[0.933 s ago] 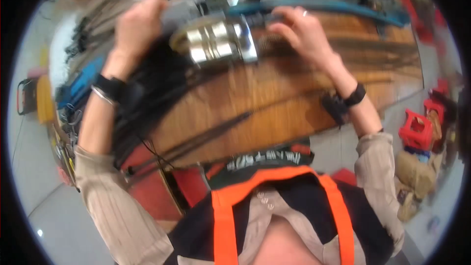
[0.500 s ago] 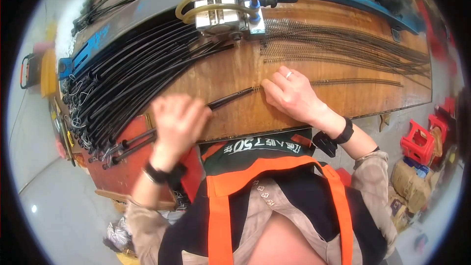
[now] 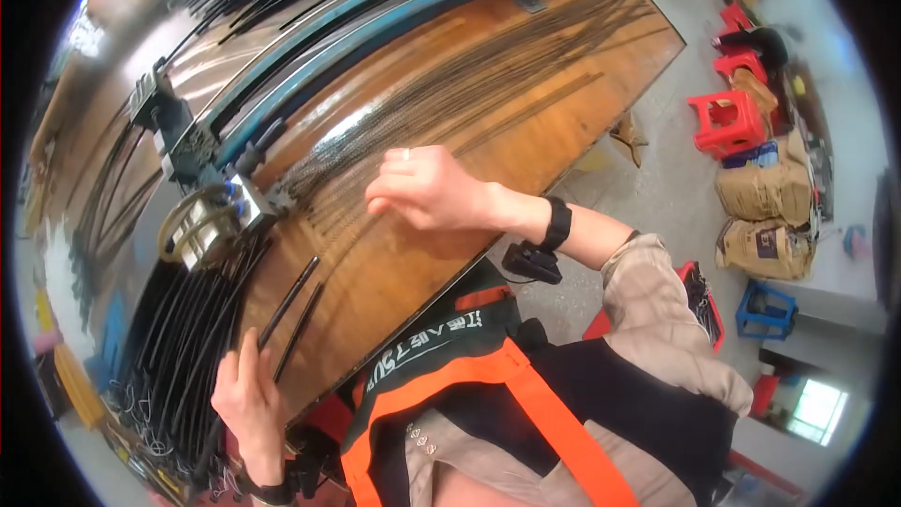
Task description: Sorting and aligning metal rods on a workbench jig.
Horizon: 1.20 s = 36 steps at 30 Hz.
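My left hand (image 3: 246, 399) is at the near edge of the wooden table (image 3: 422, 272), with its fingers closed around the near ends of two short black strips (image 3: 293, 305) that lie on the wood. My right hand (image 3: 427, 192) rests in the middle of the table. Its fingers curl down and pinch into a spread of thin dark rods (image 3: 488, 84) that runs away to the far right. A ring is on one finger and a black band on that wrist.
A metal-cylinder machine head (image 3: 202, 225) sits on a long blue rail (image 3: 375, 33) across the table's far side. A thick heap of black strips (image 3: 174, 347) lies at the left. On the floor to the right are red stools (image 3: 723, 122), tan sacks (image 3: 765, 192) and a blue stool (image 3: 765, 305).
The view has swung round to the right. My left hand went from the table's front edge to the two black strips. My right hand slid onto the thin rods.
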Motion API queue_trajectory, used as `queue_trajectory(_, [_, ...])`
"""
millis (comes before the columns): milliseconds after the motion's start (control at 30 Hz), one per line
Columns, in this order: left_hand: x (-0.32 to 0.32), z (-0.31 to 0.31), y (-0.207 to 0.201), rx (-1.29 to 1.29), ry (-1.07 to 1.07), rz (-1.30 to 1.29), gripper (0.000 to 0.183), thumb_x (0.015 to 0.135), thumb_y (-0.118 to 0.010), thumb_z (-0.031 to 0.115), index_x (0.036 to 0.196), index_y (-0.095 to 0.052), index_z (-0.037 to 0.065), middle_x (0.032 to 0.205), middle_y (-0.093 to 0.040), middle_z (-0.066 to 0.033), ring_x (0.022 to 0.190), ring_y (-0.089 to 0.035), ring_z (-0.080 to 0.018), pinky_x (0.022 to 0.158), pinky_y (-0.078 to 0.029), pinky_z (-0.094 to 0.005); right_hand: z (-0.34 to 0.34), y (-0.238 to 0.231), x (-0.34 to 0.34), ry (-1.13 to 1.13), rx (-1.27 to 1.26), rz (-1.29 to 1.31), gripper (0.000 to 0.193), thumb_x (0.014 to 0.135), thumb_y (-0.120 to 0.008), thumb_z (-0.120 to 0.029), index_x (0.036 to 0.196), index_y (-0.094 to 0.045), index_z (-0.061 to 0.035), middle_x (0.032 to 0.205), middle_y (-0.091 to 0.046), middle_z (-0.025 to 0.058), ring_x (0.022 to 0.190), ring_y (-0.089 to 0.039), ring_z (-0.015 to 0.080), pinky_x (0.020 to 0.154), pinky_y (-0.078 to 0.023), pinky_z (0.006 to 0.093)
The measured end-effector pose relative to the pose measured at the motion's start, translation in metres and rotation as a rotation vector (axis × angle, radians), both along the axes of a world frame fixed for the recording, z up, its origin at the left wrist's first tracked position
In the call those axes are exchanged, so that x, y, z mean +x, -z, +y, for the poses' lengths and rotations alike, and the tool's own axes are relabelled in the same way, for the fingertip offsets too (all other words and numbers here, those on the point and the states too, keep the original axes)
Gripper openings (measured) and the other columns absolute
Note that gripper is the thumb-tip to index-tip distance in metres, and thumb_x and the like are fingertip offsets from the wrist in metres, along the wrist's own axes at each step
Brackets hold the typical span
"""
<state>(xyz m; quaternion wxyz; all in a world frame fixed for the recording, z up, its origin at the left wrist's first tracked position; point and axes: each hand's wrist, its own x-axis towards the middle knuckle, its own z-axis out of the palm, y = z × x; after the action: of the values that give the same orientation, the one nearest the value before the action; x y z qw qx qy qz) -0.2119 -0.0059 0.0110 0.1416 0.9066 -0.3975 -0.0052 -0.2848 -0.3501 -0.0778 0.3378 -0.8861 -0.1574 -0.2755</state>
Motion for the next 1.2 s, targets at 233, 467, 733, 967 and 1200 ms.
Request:
queue_trajectory(233, [0.016,-0.059,-0.009,-0.008,0.190,0.065,0.023,0.087,-0.066,0.006,0.110,-0.067,0.004,0.074,-0.053,-0.0159,0.066,-0.057,-0.0347,0.057,-0.045,-0.0411,0.006,-0.010,-0.005,0.108,0.162,-0.185,0.017,0.076,-0.078,-0.013,0.090,-0.069,-0.0098,0.069,-0.059,0.0032,0.067,-0.058,0.0222,0.056,-0.047,0.0337])
queue_trajectory(467, [0.037,-0.056,-0.012,-0.049,0.176,-0.006,0.022,0.086,-0.067,0.004,0.108,-0.067,0.004,0.072,-0.052,-0.0145,0.064,-0.056,-0.0319,0.056,-0.044,-0.0412,-0.019,-0.002,-0.005,0.140,0.072,-0.194,0.027,0.078,-0.077,-0.012,0.104,-0.071,-0.0100,0.071,-0.061,0.0028,0.064,-0.058,0.0209,0.054,-0.047,0.0337])
queue_trajectory(733, [0.093,-0.011,-0.053,-0.149,0.133,-0.311,0.022,0.089,-0.062,-0.001,0.111,-0.062,0.001,0.082,-0.059,-0.0159,0.073,-0.059,-0.0322,0.065,-0.048,-0.0389,-0.051,-0.017,0.039,0.360,-0.220,-0.331,0.025,0.084,-0.070,-0.005,0.108,-0.070,-0.0094,0.080,-0.066,0.0066,0.067,-0.061,0.0230,0.059,-0.048,0.0316])
queue_trajectory(967, [0.141,0.048,-0.105,-0.199,-0.190,-0.531,0.018,0.097,-0.057,0.005,0.114,-0.062,-0.001,0.096,-0.065,-0.0173,0.079,-0.062,-0.0300,0.071,-0.050,-0.0341,-0.006,-0.038,0.133,0.100,0.218,0.052,0.013,0.091,-0.064,-0.002,0.103,-0.069,-0.0016,0.089,-0.070,0.0096,0.079,-0.066,0.0157,0.070,-0.051,0.0278])
queue_trajectory(1200, [0.133,0.096,-0.089,-0.277,-0.280,-0.464,0.021,0.097,-0.060,0.007,0.115,-0.063,-0.002,0.094,-0.067,-0.0182,0.075,-0.062,-0.0250,0.070,-0.049,-0.0321,0.065,-0.080,0.240,-0.187,-0.060,-0.153,0.009,0.088,-0.070,-0.010,0.095,-0.073,-0.0072,0.079,-0.068,0.0077,0.073,-0.063,0.0183,0.074,-0.049,0.0325])
